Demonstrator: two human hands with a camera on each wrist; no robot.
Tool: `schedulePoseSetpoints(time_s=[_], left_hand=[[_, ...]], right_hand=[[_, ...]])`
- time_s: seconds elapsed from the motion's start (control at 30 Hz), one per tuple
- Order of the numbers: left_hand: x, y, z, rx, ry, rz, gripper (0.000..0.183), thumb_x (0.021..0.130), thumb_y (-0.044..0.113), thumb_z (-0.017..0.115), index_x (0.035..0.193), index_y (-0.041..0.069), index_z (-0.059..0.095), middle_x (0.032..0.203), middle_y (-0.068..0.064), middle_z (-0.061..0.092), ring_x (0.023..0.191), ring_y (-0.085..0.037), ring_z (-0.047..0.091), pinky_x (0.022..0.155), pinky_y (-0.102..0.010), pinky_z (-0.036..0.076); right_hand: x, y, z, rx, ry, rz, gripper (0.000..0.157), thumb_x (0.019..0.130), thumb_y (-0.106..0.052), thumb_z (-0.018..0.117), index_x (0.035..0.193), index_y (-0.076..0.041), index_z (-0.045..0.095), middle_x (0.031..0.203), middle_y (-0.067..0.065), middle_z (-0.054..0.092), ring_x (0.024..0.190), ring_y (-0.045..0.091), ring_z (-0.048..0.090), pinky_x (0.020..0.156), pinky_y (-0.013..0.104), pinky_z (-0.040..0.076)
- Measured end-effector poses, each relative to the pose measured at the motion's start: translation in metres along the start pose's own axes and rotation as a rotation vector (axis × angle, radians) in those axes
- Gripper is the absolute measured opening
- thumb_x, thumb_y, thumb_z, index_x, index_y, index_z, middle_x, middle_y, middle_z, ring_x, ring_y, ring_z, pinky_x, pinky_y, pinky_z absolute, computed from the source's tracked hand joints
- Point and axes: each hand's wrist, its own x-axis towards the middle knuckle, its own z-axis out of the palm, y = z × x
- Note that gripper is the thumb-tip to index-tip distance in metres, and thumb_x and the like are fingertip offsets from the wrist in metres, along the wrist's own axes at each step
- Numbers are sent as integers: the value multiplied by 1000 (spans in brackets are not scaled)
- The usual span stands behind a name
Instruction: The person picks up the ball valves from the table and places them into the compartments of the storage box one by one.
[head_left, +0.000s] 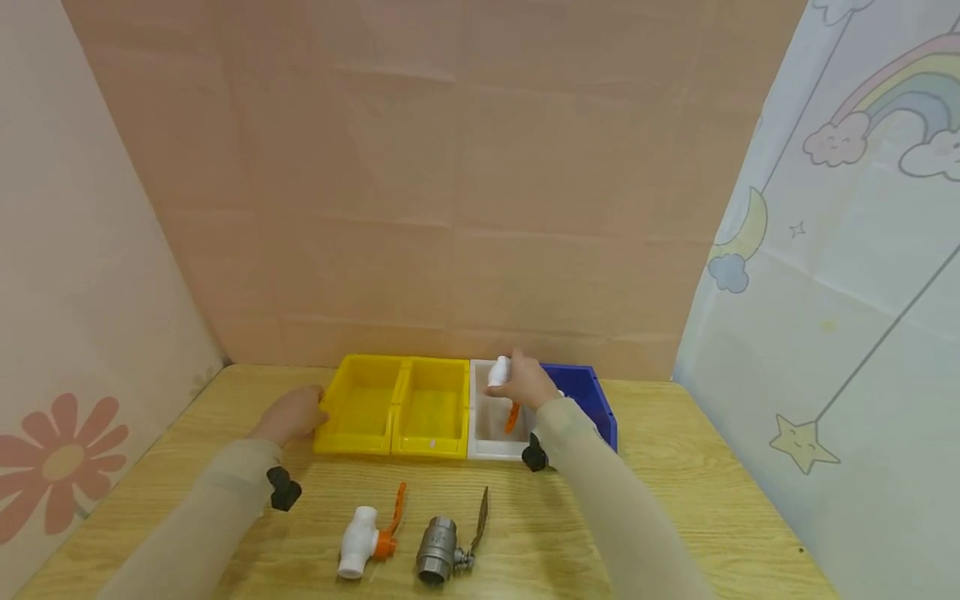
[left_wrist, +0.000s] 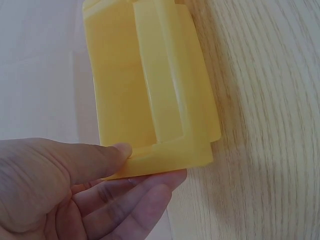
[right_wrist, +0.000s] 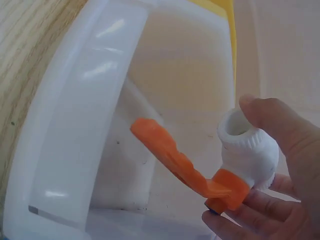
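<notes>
In the head view my right hand (head_left: 528,382) is over the white bin (head_left: 480,450), holding a white plastic ball valve (right_wrist: 250,150). Thumb and fingers grip the valve body in the right wrist view, and its orange lever (right_wrist: 170,155) points across the bin's opening. My left hand (head_left: 291,414) pinches the outer side wall of the leftmost yellow bin (head_left: 322,437), thumb on the rim and fingers beneath it. Closer to me on the table lie a second white ball valve (head_left: 360,542) with an orange handle and a metal ball valve (head_left: 437,550) with a lever.
A second yellow bin (head_left: 429,446) stands between the left yellow bin and the white one. At the right end of the row is a blue bin (head_left: 607,421), partly hidden by my right arm. The wooden table (head_left: 675,500) meets a brown backdrop (head_left: 450,208) behind the bins.
</notes>
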Motion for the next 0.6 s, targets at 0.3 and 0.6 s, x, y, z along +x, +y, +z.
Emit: schedulePoseSetpoints(time_s=[0.3, 0.6], left_hand=[[1, 1, -1, 45, 12, 7, 35, 91, 8, 62, 118, -12, 53, 105, -23, 64, 84, -25, 58, 77, -43, 50], [1, 0, -1, 46, 13, 8, 37, 90, 9, 62, 119, -13, 52, 108, -25, 63, 85, -26, 59, 78, -44, 50]], right_hand=[[4, 2, 8, -67, -24, -23, 78, 72, -38, 84, 129, 1, 46, 106, 14, 65, 84, 23, 62, 81, 38, 53], [2, -1, 18, -112, -23, -28, 80, 71, -32, 86, 133, 0, 46, 112, 17, 65, 87, 27, 62, 83, 41, 53]])
